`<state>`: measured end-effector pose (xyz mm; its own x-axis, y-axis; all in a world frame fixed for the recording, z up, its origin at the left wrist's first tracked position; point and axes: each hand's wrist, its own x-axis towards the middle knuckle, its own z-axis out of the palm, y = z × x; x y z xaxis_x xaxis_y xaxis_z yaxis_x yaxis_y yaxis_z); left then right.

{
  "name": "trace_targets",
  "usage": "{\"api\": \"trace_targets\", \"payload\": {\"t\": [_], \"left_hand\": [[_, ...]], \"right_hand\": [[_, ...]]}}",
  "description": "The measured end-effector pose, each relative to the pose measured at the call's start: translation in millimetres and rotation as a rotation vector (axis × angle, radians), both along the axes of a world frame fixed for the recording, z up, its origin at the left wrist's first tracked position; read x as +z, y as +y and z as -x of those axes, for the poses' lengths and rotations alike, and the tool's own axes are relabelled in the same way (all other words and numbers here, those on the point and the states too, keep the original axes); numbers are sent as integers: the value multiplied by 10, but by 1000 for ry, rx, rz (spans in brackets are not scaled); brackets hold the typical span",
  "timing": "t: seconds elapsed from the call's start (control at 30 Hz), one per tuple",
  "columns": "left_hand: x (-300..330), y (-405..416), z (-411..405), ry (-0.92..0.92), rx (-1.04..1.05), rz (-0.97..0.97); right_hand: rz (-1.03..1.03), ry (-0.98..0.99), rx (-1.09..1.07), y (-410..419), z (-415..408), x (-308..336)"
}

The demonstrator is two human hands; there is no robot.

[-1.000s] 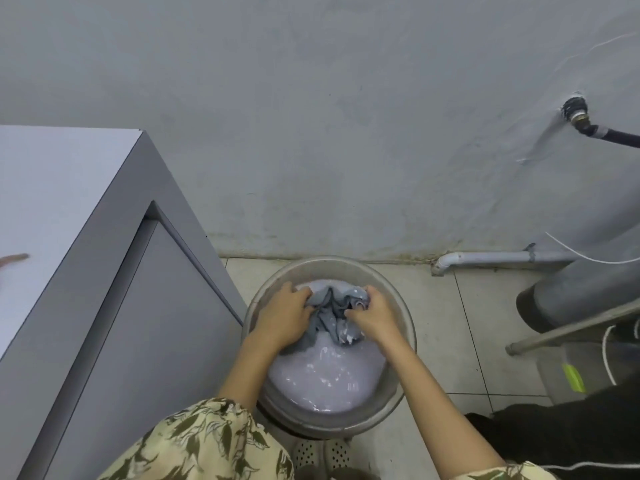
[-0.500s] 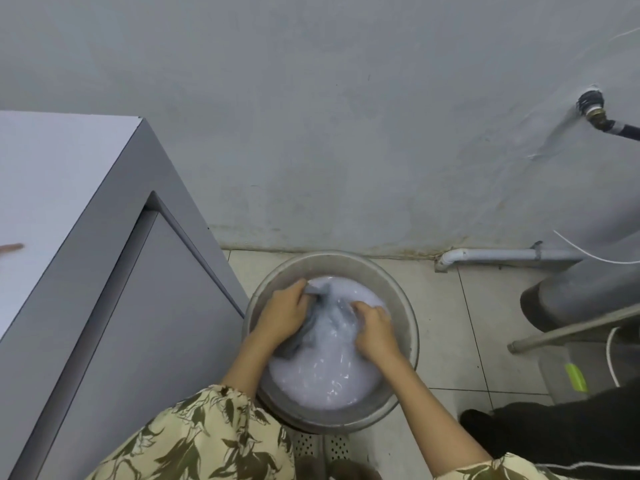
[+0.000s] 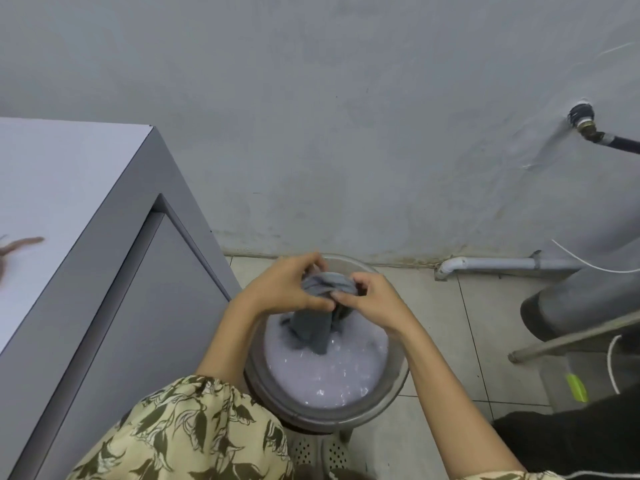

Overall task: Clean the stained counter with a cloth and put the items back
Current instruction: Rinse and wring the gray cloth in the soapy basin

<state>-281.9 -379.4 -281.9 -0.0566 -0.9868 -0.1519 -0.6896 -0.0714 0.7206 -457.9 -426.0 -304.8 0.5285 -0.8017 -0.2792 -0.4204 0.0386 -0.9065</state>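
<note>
Wringing the cloth over the basin

Reddish stain (image 3: 22, 244) on the counter (image 3: 69, 188); left hand (image 3: 289, 289) and right hand (image 3: 372, 301) both clutch the grey cloth (image 3: 320, 306) above the basin (image 3: 388, 403), probably so drips fall into the suds

Basin (image 3: 388, 400) on floor, centre, close to wall. Cloth (image 3: 311, 327) over basin, lower end in water, top held by left grip (image 3: 287, 289) & right grip (image 3: 374, 299). Worktop (image 3: 65, 188) left of basin. Pipe (image 3: 502, 263) behind-right of basin along wall; tap (image 3: 585, 123) above pipe.
</note>
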Motion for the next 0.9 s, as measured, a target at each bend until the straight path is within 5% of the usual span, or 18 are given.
{"api": "trace_targets", "payload": {"t": [0.13,0.3,0.47,0.53,0.67,0.8,0.9], "left_hand": [[-418,166,-90,-184,92,-76],[-691,317,54,185,417,-26],[-920,428,102,93,123,-373],[-916,406,136,108,162,-334],[-695,314,122,435,482,-335],[-529,274,224,233,233,-592],[-610,270,160,256,277,-629]], "right_hand": [[-69,-124,26,86,-21,65],[-330,-473,-53,147,-86,165],[-527,-719,-174,66,-69,355],[-551,-754,-167,41,-22,450],[-573,-773,-134,43,46,554],[-601,-787,-134,73,44,587],[-538,-752,-145,33,57,601]]}}
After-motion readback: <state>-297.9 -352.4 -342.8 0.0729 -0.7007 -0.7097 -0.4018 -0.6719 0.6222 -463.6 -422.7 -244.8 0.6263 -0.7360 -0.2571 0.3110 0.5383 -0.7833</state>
